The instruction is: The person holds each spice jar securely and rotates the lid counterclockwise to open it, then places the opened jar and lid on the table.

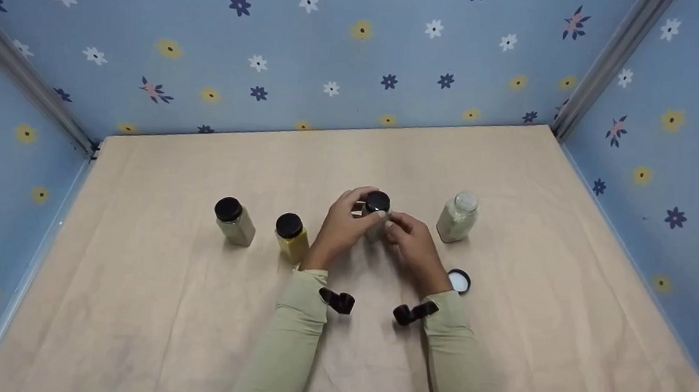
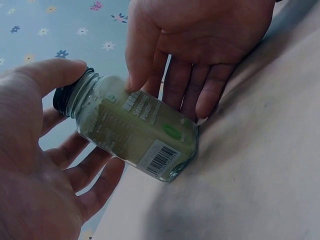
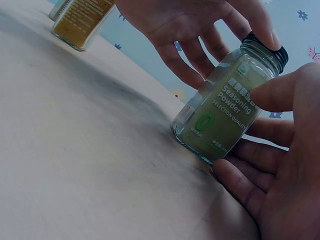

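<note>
A glass seasoning powder jar with greenish powder and a black lid stands between my hands, mid-table. My left hand holds it at the top, its thumb over the lid's edge and fingers round the far side. From the other side, my right hand grips the glass body. In the right wrist view the right thumb lies on the printed label, with the other fingers behind the jar. The left wrist view shows a barcode near the jar's base.
Right of my hands stands a lidless jar of pale powder. An upturned black lid with a white inside lies by my right wrist. On the left are a yellow-powder jar and a greenish jar, both black-lidded. Flowered walls enclose the table.
</note>
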### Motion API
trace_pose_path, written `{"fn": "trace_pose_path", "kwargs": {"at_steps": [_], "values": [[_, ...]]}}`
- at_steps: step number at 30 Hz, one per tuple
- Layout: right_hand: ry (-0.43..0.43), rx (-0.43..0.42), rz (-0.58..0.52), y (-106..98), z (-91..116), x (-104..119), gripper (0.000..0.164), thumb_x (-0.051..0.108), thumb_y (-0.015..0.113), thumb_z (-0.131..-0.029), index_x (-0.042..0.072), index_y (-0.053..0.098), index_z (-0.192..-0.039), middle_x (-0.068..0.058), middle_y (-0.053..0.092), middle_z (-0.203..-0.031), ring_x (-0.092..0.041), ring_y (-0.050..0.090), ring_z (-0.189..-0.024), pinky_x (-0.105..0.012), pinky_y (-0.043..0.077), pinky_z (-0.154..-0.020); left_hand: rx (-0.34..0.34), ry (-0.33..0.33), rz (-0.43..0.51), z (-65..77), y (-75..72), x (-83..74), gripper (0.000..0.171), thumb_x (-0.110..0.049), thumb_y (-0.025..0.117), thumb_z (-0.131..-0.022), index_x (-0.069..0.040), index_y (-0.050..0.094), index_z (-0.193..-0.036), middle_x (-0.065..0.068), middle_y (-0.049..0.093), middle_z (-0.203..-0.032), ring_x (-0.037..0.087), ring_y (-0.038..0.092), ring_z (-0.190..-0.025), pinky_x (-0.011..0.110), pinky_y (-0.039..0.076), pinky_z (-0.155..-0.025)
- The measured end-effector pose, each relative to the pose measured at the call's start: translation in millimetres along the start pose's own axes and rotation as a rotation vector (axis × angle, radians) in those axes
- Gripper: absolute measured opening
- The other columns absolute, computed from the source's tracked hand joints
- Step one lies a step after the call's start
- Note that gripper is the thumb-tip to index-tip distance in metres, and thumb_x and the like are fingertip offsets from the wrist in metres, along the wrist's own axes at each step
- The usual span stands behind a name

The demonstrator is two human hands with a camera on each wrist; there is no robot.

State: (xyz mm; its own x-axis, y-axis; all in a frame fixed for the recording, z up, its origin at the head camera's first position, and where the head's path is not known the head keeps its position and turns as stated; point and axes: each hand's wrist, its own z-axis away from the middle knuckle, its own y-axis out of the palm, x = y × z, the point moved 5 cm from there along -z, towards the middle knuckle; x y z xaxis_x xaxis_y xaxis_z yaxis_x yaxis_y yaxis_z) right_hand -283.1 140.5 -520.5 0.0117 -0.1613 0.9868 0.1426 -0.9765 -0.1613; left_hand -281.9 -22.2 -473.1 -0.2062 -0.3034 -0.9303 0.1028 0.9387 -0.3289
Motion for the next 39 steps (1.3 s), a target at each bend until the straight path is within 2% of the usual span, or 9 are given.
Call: {"fn": "trace_pose_path", "kwargs": {"at_steps": [9, 16, 22, 25, 32, 39], "values": [[-0.009, -0.004, 0.005, -0.9, 0.4, -0.3, 0.029, 0.014, 0.059, -0.100, 0.001, 0.067, -0.125, -0.012, 0.068, -0.114, -0.023, 0.062, -0.097, -0.040, 0.055, -0.086, -0.030, 0.001, 0.005, 0.7, 0.4, -3.2, 0.049, -0.027, 0.073, -0.093, -0.015, 0.059, -0.139, 0.006, 0.059, -0.129, 0.018, 0.057, -0.117, 0.040, 0.049, -0.100], [-0.030, -0.006, -0.014, 0.0, 1.6, 2.1, 0.027, 0.011, 0.059, -0.099, -0.001, 0.068, -0.123, -0.013, 0.068, -0.109, -0.024, 0.061, -0.092, -0.042, 0.054, -0.084, -0.027, -0.028, 0.043, 3.1, -1.2, -1.7, 0.054, -0.038, 0.073, -0.092, -0.021, 0.058, -0.141, 0.003, 0.060, -0.128, 0.019, 0.060, -0.113, 0.036, 0.050, -0.096], [-0.020, -0.003, -0.013, -0.8, 1.7, 2.0, 0.027, 0.011, 0.059, -0.100, 0.000, 0.068, -0.123, -0.014, 0.067, -0.110, -0.026, 0.061, -0.095, -0.043, 0.054, -0.087, -0.022, -0.023, 0.062, 4.3, -2.5, -1.5, 0.052, -0.039, 0.072, -0.093, -0.025, 0.058, -0.142, 0.001, 0.060, -0.131, 0.018, 0.059, -0.116, 0.035, 0.048, -0.099], [-0.007, 0.003, -0.013, -0.4, 1.9, 0.9, 0.028, 0.011, 0.058, -0.100, 0.000, 0.067, -0.124, -0.014, 0.067, -0.115, -0.028, 0.062, -0.099, -0.044, 0.054, -0.088, -0.025, -0.018, 0.061, 4.7, -2.6, -0.5, 0.052, -0.038, 0.071, -0.094, -0.025, 0.058, -0.142, 0.002, 0.060, -0.131, 0.018, 0.058, -0.118, 0.036, 0.047, -0.101], [0.017, -0.001, 0.025, -1.0, 2.3, 0.0, 0.030, 0.015, 0.057, -0.098, 0.007, 0.068, -0.125, -0.008, 0.067, -0.120, -0.022, 0.062, -0.101, -0.039, 0.054, -0.087, -0.037, -0.022, 0.103, 6.5, -2.5, 3.1, 0.054, -0.038, 0.068, -0.096, -0.023, 0.053, -0.146, 0.002, 0.061, -0.130, 0.015, 0.058, -0.120, 0.034, 0.047, -0.101], [0.012, -0.005, 0.025, -0.4, 1.8, -1.2, 0.031, 0.014, 0.057, -0.099, 0.005, 0.068, -0.126, -0.009, 0.067, -0.118, -0.022, 0.062, -0.099, -0.038, 0.055, -0.085, -0.090, -0.010, 0.166, 10.4, -5.7, 9.7, 0.053, -0.034, 0.067, -0.098, -0.019, 0.053, -0.146, -0.001, 0.062, -0.131, 0.013, 0.057, -0.120, 0.036, 0.047, -0.101]]}}
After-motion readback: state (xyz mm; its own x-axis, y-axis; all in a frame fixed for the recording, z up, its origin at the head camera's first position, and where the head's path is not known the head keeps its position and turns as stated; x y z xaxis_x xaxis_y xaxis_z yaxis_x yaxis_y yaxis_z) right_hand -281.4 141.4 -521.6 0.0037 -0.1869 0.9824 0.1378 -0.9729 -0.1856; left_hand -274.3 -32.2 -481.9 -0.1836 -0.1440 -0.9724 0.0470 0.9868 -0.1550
